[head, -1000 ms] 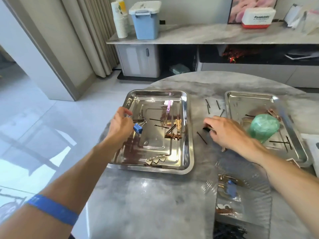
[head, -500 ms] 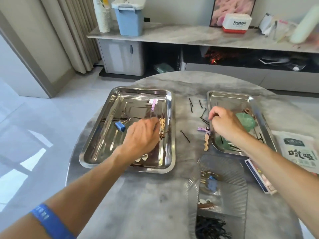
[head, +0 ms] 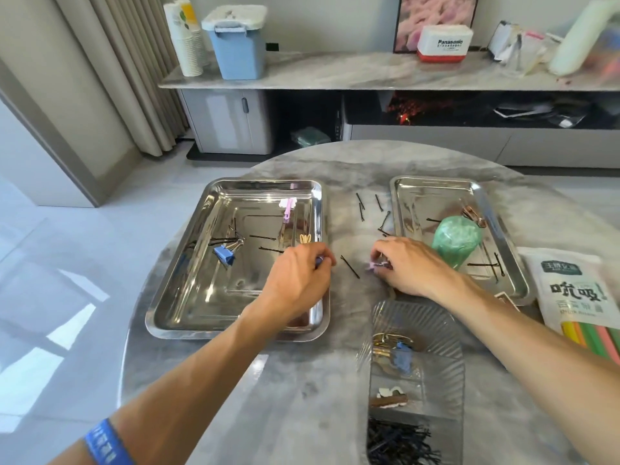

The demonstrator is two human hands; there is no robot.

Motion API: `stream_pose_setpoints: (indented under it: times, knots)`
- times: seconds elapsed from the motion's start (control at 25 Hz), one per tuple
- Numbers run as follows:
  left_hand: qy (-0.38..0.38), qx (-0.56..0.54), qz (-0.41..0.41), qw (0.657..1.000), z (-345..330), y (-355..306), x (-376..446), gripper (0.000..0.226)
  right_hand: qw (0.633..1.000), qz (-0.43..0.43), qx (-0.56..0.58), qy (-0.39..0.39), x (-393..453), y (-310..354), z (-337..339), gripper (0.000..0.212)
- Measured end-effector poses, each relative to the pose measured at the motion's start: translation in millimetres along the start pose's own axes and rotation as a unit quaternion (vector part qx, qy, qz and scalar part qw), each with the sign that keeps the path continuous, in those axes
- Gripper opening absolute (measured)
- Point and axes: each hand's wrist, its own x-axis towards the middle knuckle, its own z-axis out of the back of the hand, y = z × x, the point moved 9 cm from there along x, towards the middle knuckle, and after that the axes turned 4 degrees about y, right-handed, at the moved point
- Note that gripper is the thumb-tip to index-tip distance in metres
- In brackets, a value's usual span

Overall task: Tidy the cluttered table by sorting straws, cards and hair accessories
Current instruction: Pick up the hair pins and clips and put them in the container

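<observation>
Right hand [head: 412,266] has its grip pinched on a small lilac hair clip [head: 375,265] down on the counter [head: 302,380] between the trays. Left hand [head: 298,276] pinches something small and bluish, can't tell what. That clip looks light and slippery; I'd pinch it across the middle.

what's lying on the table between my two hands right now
In the head view, one black bobby pin lies on the bare table between the left hand and right hand.

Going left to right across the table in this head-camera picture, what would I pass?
Left steel tray → left hand → loose black hairpin → right hand → green bundle in the right steel tray → straw packet.
</observation>
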Motion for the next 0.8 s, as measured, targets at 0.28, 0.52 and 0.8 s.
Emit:
stream_pose_setpoints:
  times: [0.28,0.52,0.8]
  knots:
    - [0.034,0.080,-0.094,0.992,-36,-50,20,0.020,0.863,-0.196,0.449,-0.123,-12,-47,21,0.005]
    - [0.179,0.151,-0.079,0.969,-99,-65,42,0.043,0.775,-0.208,0.593,-0.061,-23,-49,16,0.026]
    - [0.153,-0.082,0.029,0.984,-57,-40,35,0.027,0.647,-0.218,0.730,-0.031,-8,-26,2,0.019]
